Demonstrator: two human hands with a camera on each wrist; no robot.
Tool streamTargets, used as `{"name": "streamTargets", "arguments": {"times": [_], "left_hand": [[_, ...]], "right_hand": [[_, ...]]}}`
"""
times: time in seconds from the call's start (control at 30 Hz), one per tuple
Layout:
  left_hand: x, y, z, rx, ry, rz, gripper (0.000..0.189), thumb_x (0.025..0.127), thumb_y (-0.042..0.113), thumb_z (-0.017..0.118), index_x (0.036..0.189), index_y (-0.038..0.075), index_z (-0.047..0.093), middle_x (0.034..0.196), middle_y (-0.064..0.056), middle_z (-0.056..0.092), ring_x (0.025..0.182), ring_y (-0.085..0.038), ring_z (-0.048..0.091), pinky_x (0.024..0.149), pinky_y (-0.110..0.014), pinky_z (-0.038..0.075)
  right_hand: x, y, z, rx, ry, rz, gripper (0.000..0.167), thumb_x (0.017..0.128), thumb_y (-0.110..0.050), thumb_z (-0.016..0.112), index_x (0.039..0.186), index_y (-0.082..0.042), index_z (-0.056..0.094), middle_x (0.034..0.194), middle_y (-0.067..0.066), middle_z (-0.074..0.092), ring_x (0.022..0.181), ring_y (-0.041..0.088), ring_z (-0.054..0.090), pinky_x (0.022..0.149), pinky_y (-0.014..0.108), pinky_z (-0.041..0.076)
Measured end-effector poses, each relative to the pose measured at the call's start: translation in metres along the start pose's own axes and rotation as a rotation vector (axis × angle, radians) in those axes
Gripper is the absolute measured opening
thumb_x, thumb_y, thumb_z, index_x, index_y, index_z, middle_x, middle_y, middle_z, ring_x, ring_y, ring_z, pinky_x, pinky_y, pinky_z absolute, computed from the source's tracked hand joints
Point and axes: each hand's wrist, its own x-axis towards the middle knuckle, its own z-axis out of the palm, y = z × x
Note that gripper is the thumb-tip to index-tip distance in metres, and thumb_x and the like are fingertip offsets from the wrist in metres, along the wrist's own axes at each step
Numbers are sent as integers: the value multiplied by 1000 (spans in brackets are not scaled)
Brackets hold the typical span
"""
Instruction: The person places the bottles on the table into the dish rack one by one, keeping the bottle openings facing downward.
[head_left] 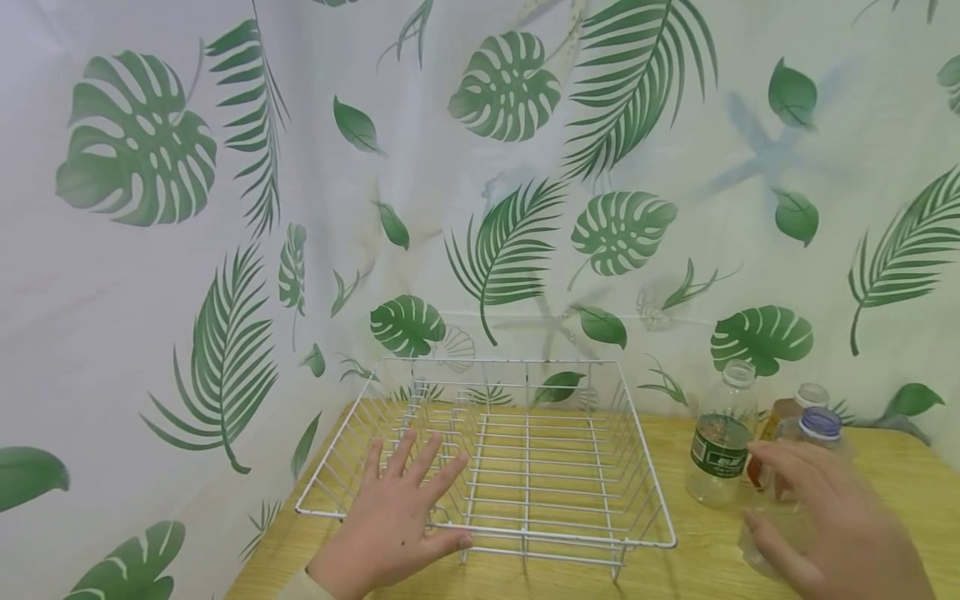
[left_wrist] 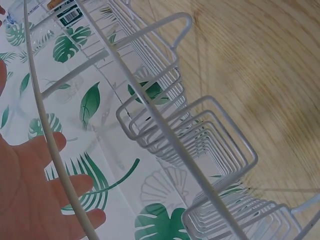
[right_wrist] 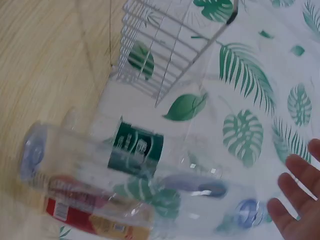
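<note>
A white wire dish rack [head_left: 527, 533] stands on the wooden table. My left hand [head_left: 393, 525] is spread over its front left part, with fingers straight and apart. In the left wrist view the rack's rim [left_wrist: 47, 127] crosses in front of my fingers; whether they touch it I cannot tell. On the right, my right hand [head_left: 847, 525] hovers by a clear plastic bottle with a blue neck [head_left: 821, 423], its fingers extended and loosely bent. The right wrist view shows those fingertips [right_wrist: 280, 212] close to the bottle's neck, gripping nothing. My hand partly hides this bottle in the head view.
A clear bottle with a green label [head_left: 722, 446] stands right of the rack. Behind the blue-necked bottle is another one with a red and yellow label [right_wrist: 95, 215]. A white curtain with green leaf prints [head_left: 510, 242] hangs behind and left of the table [head_left: 690, 550].
</note>
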Motion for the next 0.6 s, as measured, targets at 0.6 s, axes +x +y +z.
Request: {"name": "streamTargets", "arguments": {"times": [0.6], "left_hand": [[3, -2, 2, -18, -5, 10, 89, 87, 84, 40, 160, 34, 31, 166, -9, 25, 152, -40, 13, 113, -74, 7]], "right_hand": [[-51, 59, 17, 403, 31, 800, 84, 101, -13, 62, 163, -13, 4, 158, 20, 26, 150, 17, 20, 107, 4, 20]]}}
